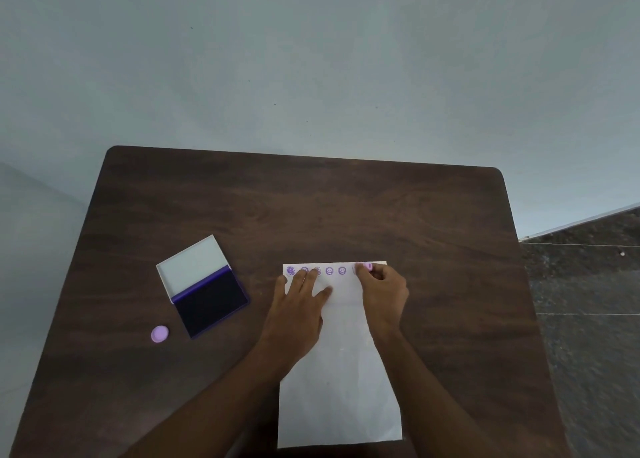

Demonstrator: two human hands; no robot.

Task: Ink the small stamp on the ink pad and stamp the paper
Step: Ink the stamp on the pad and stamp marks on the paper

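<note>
1. The table [311, 208] was dark wood; everything the task needed lay on its near half.
2. The paper [341, 371] lay lengthwise in front of the person, with a row of purple prints [329, 270] along its far edge.
3. The ink pad [212, 302] sat open, well to the left of the paper, lid folded back. A lilac cap [159, 334] lay just beside its near corner.
4. The left hand [301, 296] rested flat on the paper, fingers spread, grasping nothing and pinning the sheet.
5. The right hand [382, 288] pinched the small stamp [367, 267] between its fingertips at the right end of the row, at or on the paper.
6. Judged step: stamping. The next move probably called for a straight lift without smearing, then re-inking at the pad.
</note>
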